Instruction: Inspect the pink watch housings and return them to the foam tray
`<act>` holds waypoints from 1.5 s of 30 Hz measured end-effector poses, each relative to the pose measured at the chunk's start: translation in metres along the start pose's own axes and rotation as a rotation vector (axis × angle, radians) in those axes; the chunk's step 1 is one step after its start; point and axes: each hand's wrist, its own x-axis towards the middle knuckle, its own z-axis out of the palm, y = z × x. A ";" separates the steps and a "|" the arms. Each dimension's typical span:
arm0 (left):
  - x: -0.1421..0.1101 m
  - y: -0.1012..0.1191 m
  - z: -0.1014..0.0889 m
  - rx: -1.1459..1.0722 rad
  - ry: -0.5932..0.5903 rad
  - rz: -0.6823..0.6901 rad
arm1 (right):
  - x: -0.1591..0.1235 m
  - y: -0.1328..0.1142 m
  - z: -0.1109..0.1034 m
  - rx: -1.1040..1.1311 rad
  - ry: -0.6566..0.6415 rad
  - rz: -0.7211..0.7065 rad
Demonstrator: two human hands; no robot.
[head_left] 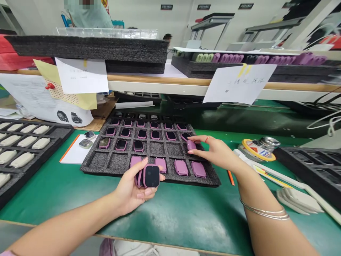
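Note:
My left hand [129,190] is closed around a small stack of purple smartwatch cases [151,176], the front one showing its dark screen. It is above the front edge of a black foam tray [97,165]. At the tray's right side, my right hand [213,151] pinches a purple smartwatch case [191,145] between thumb and fingers, over a compartment. Another screen-up watch case [185,136] lies just behind those fingertips. Rows of purple cases with dark screens fill the back compartments. In the front row, several purple cases [181,167] lie with their plain purple side up.
Another foam tray [61,133] with pale cases stands left; a dark tray [314,167] is at right. Two watch pieces [85,143] lie on white paper. A metal-capped jar [262,147], an orange stick [230,177] and pale pads [299,201] are right. A shelf [160,83] spans the back.

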 end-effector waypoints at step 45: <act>0.001 -0.009 -0.002 -0.031 -0.096 -0.019 | -0.051 -0.128 0.042 0.272 0.368 -0.749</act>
